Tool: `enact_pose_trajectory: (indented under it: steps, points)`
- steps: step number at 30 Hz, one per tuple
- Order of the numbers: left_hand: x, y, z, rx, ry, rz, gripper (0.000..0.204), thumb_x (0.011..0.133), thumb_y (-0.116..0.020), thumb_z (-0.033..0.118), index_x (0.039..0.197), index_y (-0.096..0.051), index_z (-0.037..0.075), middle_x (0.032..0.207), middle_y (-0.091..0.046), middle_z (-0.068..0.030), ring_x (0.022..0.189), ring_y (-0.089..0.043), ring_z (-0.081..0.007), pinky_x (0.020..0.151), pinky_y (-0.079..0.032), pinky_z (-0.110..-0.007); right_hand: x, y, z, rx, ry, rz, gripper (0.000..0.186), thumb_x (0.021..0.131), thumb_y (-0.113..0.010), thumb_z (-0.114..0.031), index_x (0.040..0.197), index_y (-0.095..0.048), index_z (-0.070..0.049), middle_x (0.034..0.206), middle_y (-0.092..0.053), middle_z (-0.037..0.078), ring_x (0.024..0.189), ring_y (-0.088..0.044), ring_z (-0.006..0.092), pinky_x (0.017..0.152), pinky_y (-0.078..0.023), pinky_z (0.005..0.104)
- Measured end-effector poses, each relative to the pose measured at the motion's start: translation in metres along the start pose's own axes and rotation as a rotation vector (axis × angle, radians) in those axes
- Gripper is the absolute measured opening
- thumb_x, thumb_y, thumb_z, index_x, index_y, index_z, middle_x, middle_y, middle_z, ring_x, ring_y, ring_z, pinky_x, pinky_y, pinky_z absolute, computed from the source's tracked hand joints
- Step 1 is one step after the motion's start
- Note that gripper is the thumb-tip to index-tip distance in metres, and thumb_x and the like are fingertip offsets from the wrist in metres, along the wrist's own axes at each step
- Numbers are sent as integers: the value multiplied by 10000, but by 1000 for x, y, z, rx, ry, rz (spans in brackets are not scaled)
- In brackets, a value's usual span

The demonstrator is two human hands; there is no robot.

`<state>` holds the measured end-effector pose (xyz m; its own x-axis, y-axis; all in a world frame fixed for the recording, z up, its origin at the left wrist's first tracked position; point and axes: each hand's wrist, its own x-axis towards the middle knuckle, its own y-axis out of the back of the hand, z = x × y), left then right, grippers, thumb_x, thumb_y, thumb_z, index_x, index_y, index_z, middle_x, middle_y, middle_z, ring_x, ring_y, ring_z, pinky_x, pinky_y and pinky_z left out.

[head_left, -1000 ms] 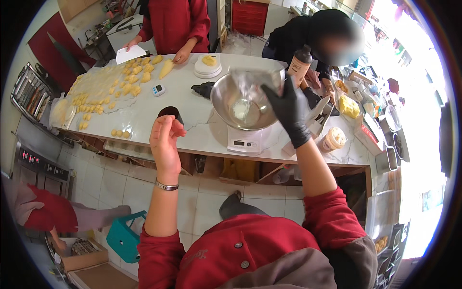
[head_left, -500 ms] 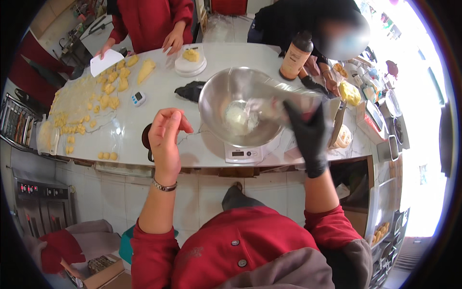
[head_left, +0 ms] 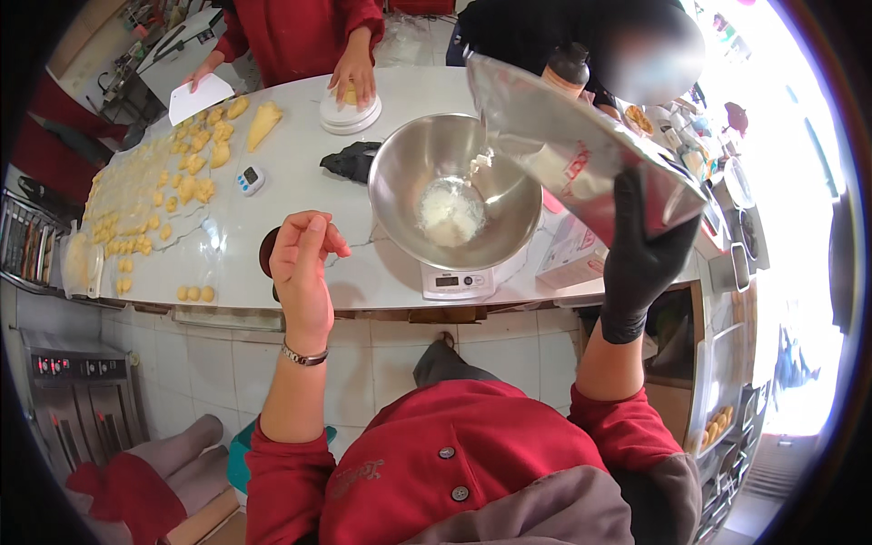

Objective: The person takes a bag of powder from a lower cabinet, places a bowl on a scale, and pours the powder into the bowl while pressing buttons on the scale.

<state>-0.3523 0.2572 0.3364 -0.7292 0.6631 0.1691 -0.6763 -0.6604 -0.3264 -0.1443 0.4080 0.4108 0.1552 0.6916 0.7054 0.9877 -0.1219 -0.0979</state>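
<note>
My right hand (head_left: 640, 263), in a black glove, grips a silver foil bag (head_left: 545, 132) by its lower right end. The bag is tilted, its mouth above a large steel bowl (head_left: 395, 195). White flakes or powder drop from the mouth onto a white heap (head_left: 450, 213) in the bowl. Beneath the bowl is a white kitchen scale (head_left: 457, 282) with a small display. My bare left hand (head_left: 304, 272) hovers left of the bowl, fingers loosely bent and apart from the thumb, holding nothing.
Dough pieces (head_left: 195, 186) cover the table's left side near a timer (head_left: 251, 181). A black cloth-like item (head_left: 351, 162) lies beside the bowl. Across the table, one co-worker's hand (head_left: 356, 71) rests over a round white scale (head_left: 350, 118). A dark-capped bottle (head_left: 568, 68) and a box (head_left: 577, 250) stand right.
The foil bag has swung up and right, tipping its mouth over the bowl. The white heap looks larger. A co-worker's hand has moved onto the dough on the round scale.
</note>
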Motion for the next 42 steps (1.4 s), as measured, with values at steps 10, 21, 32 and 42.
enact_pose_trajectory:
  steps: [10,21,32,42]
  points:
    - [-2,-4,0,72,-21,-40,129,889,-477,137,892,-527,18,729,-513,-28,657,-489,-104,628,-415,-251,-9,11,10,46,-49,-141,314,768,-648,38,1046,-503,52,946,-603,93,797,-582,101,704,-494,237]
    - [39,-56,14,757,-612,-415,465,710,-737,203,1093,-526,45,944,-608,-72,855,-595,-195,787,-439,-271,-17,-6,46,-296,137,-695,404,703,-730,-222,1021,-535,-66,798,-616,133,670,-617,291,576,-485,330]
    - [59,-78,-27,743,-315,-711,369,611,-792,246,894,-642,63,754,-633,-74,641,-561,-161,607,-439,-272,2,-25,28,-166,330,-657,342,684,-728,-280,931,-611,-76,772,-617,101,634,-602,258,563,-475,309]
    - [62,-78,-30,572,-262,-687,228,653,-753,236,793,-663,81,634,-619,-56,551,-565,-146,551,-429,-261,11,-32,27,-206,454,-735,315,703,-705,-292,928,-621,-89,738,-605,87,604,-597,253,536,-469,310]
